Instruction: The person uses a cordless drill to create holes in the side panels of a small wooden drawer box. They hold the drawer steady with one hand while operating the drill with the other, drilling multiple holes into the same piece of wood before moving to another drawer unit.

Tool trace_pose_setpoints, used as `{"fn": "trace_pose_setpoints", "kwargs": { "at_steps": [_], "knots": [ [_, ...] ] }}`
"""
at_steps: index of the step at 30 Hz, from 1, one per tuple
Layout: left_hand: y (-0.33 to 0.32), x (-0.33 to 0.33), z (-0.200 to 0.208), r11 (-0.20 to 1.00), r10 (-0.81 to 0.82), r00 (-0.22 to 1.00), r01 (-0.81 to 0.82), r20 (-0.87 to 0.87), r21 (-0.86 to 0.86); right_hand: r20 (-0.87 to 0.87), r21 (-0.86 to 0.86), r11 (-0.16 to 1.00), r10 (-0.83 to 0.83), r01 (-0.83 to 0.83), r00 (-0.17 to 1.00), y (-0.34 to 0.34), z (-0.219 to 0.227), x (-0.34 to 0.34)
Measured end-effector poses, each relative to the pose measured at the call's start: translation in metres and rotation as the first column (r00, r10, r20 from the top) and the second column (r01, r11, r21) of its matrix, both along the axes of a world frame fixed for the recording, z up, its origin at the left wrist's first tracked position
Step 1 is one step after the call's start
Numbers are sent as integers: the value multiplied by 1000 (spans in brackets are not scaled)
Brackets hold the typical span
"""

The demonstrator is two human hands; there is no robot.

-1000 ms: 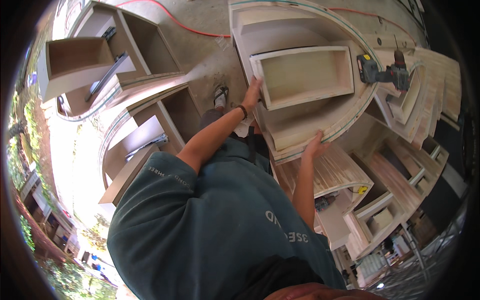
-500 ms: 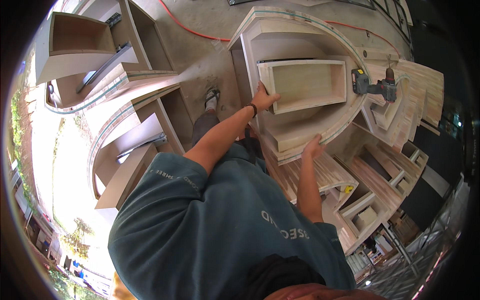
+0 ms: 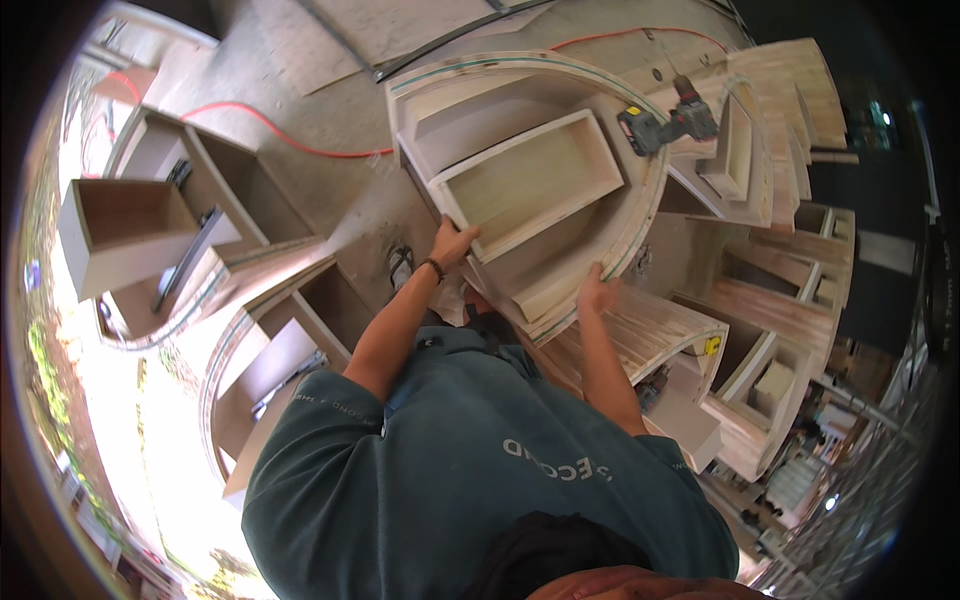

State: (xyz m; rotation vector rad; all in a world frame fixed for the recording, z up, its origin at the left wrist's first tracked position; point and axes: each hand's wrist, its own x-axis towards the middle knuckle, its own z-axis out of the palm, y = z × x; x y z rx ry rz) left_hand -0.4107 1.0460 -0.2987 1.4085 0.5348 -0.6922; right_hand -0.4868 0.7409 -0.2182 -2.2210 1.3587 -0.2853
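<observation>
In front of me is a curved-sided wooden cabinet with its inside facing up. A pale rectangular wooden drawer box sits in it at a slant. My left hand grips the drawer's near left corner, with the thumb on the edge and the other fingers partly hidden. Slightly blurred, my right hand is closed over the cabinet's curved near right edge. A dark cordless drill rests on the curved edge at the far right, away from both hands.
Two more curved cabinets, one with a drawer standing out, are at left. Striped wooden cabinets crowd the right, with a yellow item on one. An orange hose crosses the floor; black metal bars lie beyond.
The cabinet and drawer appear farther left and turned counter-clockwise, while the whole view has shifted too. Both hands keep about the same places on the drawer and cabinet edge.
</observation>
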Motion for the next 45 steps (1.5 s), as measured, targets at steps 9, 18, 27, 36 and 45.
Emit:
{"fn": "trace_pose_setpoints", "kwargs": {
  "at_steps": [9, 18, 27, 36, 45],
  "knots": [
    [4, -8, -1, 991, 77, 996, -72, 38, -109, -77, 131, 991, 8, 2, 997, 13, 33, 7],
    [16, -7, 0, 1000, -11, 1000, 11, -1, 13, -109, 76, 995, -53, 62, 993, 10, 23, 9],
    [151, -115, -5, 988, 115, 982, -98, -151, 117, -141, 99, 990, -81, 96, 987, 11, 27, 7],
    [152, -118, 21, 983, 160, 977, -144, -142, 116, -151, 122, 990, -55, 74, 987, 16, 37, 10],
    [51, -48, 72, 995, -71, 996, 75, -56, 59, -155, -251, 967, -87, 46, 984, 6, 38, 19]
  ]
}}
